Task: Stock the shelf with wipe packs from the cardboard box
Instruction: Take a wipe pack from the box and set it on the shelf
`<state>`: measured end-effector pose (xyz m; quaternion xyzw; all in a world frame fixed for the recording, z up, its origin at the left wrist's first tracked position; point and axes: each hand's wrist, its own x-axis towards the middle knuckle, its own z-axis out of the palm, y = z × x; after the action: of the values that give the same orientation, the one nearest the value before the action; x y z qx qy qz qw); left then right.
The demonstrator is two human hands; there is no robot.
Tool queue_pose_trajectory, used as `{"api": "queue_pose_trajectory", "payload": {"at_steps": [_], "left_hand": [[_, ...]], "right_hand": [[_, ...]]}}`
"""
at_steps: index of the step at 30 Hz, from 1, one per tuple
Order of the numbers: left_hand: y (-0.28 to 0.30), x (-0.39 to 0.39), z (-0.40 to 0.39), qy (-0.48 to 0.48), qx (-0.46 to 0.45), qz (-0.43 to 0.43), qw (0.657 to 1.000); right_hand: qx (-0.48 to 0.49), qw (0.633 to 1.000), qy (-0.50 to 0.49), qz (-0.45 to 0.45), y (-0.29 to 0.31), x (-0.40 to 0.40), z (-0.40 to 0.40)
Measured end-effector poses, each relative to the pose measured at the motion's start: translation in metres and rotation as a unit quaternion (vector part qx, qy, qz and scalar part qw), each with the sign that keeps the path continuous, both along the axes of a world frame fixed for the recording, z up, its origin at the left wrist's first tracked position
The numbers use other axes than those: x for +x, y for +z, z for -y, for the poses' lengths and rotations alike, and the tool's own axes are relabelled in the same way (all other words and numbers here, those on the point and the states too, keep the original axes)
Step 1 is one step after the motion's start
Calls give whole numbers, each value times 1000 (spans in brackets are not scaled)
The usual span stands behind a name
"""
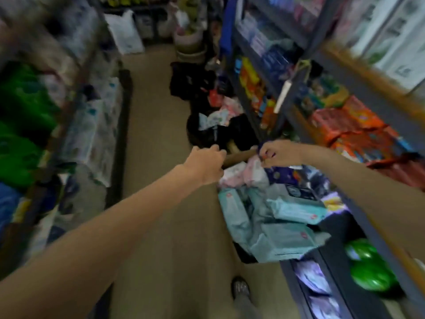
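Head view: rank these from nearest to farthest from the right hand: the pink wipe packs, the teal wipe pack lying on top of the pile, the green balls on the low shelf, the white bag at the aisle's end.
1. Pink wipe packs, just below and left of the right hand.
2. Teal wipe pack, lower in the pile.
3. Green balls, low shelf at bottom right.
4. White bag, far end of the aisle, upper left.
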<state>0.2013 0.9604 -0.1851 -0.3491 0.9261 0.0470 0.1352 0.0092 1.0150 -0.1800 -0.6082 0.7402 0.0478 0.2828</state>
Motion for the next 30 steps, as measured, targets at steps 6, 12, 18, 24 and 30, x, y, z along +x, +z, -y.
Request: {"api": "queue_pose_trajectory", "payload": {"at_steps": [6, 12, 18, 24, 30], "left_hand": [[-75, -112, -11, -32, 63, 44, 997], [-126, -125, 4, 26, 113, 68, 991], [-151, -93, 34, 175, 149, 64, 971], [-166, -80, 51, 238, 149, 31, 959], [-202, -60, 62, 234, 192, 35, 952]], "right_hand": [[94, 995, 0, 18, -94, -103, -23], [35, 997, 30, 62, -165, -120, 7], [41, 993, 75, 87, -207, -94, 45], [58, 990, 57, 112, -243, -63, 92], [40, 991, 18, 124, -288, -20, 136]]}}
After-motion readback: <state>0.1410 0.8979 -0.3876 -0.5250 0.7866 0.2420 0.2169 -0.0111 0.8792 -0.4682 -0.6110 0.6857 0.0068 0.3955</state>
